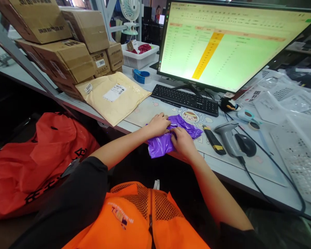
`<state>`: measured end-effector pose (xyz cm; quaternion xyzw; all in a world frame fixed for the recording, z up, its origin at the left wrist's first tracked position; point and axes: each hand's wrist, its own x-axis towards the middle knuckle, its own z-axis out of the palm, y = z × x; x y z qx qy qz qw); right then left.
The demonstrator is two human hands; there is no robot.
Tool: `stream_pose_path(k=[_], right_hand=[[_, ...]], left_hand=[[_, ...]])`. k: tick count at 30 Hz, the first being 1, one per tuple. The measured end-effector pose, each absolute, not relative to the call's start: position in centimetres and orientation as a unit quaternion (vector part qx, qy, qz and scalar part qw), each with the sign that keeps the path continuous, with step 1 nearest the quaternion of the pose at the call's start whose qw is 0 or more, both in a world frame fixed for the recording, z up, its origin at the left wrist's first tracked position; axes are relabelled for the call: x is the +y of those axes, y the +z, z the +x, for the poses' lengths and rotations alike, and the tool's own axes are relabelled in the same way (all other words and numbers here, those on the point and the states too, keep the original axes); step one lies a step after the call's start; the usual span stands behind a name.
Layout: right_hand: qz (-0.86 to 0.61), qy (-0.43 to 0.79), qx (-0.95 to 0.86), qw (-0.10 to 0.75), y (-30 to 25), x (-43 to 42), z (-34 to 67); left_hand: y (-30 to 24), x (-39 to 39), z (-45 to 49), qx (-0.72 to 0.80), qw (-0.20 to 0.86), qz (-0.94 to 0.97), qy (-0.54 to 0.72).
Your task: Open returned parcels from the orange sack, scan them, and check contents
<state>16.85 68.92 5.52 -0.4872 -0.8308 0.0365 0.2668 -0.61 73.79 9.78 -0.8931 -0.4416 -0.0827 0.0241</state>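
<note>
A crumpled purple plastic mailer bag (pixel 162 143) lies at the desk's front edge, on a pale desk mat (pixel 150 110). My left hand (pixel 159 124) rests on the bag's upper left part with fingers curled down onto it. My right hand (pixel 182 141) presses on the bag's middle from the right, fingers bent against the plastic. Both hands grip the bag between them. A black keyboard (pixel 185 99) lies just beyond the bag.
A monitor (pixel 230 45) with a spreadsheet stands behind. A yellow-black utility knife (pixel 214 140), a grey barcode scanner (pixel 227 137) and a mouse (pixel 245 144) lie to the right. A padded envelope (pixel 112 97) and cardboard boxes (pixel 64 58) sit at left; a red sack (pixel 31 162) lies below.
</note>
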Motion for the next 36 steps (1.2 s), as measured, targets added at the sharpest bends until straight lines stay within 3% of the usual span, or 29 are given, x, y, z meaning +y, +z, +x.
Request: stream_pose_path(k=[4, 12, 21, 27, 31, 36], right_hand=[[-0.499, 0.019, -0.834, 0.236, 4.1, 69.4, 17.6], [-0.515, 0.029, -0.809, 0.281, 3.6, 69.6, 16.8], [-0.611, 0.016, -0.774, 0.165, 7.2, 69.0, 15.5], [-0.597, -0.017, -0.793, 0.115, 8.3, 67.9, 15.1], [-0.573, -0.018, -0.803, 0.161, 7.5, 67.7, 16.7], [-0.562, 0.013, -0.781, 0.272, 5.2, 68.2, 18.8]], left_hand=[[9.1, 74.2, -0.5, -0.441, 0.002, -0.895, -0.064], [6.8, 73.8, 0.1, -0.461, 0.019, -0.859, -0.223], [7.3, 75.1, 0.5, -0.549, 0.006, -0.802, -0.234], [7.9, 77.6, 0.7, -0.607, -0.01, -0.763, -0.22], [8.9, 77.4, 0.5, -0.591, -0.016, -0.762, -0.263], [9.9, 75.5, -1.3, -0.445, -0.067, -0.838, -0.309]])
